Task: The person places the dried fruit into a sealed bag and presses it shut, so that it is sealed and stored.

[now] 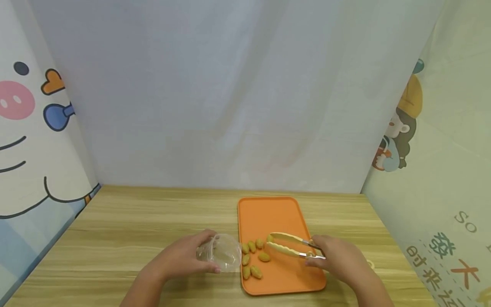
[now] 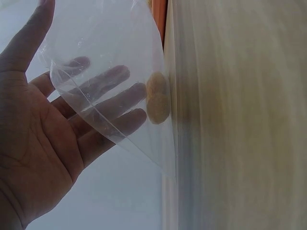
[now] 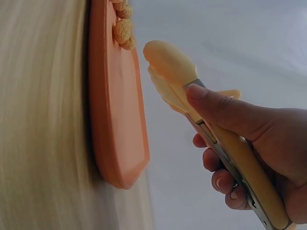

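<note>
On the pale wood-grain surface [image 1: 153, 213], orange rectangular tray [image 1: 268, 215]; tan, knobbly oval nuts [image 1: 264, 256] near its left edge. Left hand [image 1: 188, 258] grips a clear plastic cup [image 1: 226, 254], tilted, mouth seemingly trayward. Right hand [image 1: 339, 258] holds cream-tipped metal tongs [image 1: 284, 249], one nut at the tips; whether pinched, cannot tell. Risks: off-centre squeeze might shoot it loose; overtight left grip might buckle the cup.

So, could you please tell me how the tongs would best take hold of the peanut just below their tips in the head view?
Probably by its middle, pinched across its narrow width, with the tongs coming from the right: the peanut lies roughly left to right, other peanuts lie to its left, and the orange tray is bare to its right.
</note>
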`<action>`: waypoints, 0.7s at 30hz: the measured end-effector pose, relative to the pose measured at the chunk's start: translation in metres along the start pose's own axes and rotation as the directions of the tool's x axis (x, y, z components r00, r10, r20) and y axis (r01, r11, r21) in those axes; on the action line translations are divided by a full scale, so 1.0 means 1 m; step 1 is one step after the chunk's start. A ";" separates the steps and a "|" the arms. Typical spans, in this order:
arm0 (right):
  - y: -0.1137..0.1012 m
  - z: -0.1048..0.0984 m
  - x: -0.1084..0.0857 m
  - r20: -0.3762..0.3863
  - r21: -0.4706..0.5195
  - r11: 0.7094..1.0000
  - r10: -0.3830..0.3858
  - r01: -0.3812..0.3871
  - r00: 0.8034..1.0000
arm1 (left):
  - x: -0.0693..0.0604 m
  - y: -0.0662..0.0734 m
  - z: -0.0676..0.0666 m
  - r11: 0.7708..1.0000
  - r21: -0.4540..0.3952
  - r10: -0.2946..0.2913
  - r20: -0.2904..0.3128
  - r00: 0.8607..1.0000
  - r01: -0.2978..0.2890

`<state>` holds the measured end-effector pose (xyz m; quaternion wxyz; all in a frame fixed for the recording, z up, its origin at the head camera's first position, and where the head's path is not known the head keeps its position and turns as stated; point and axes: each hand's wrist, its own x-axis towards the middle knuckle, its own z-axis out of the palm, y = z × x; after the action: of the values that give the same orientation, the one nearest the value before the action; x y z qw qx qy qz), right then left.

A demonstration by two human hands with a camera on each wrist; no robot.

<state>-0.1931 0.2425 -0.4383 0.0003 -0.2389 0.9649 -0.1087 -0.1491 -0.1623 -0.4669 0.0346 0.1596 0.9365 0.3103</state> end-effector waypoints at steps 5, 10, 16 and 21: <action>-0.001 -0.003 -0.001 -0.012 -0.005 1.000 -0.012 0.012 1.000 | 0.001 0.001 0.000 1.000 0.002 -0.002 0.004 1.000 0.002; -0.002 -0.006 -0.003 -0.037 -0.008 0.999 -0.040 0.040 0.998 | 0.001 0.001 -0.001 1.000 0.006 -0.005 0.005 1.000 0.005; -0.004 -0.008 -0.004 -0.051 -0.007 0.998 -0.060 0.060 0.997 | 0.001 0.000 0.000 1.000 0.008 -0.009 0.002 1.000 0.009; -0.006 -0.010 -0.005 -0.054 -0.013 0.998 -0.065 0.064 0.996 | 0.000 0.000 0.000 1.000 0.002 -0.001 0.003 1.000 0.001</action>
<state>-0.1863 0.2420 -0.4278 -0.0308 -0.2670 0.9569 -0.1097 -0.1495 -0.1621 -0.4673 0.0358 0.1596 0.9368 0.3093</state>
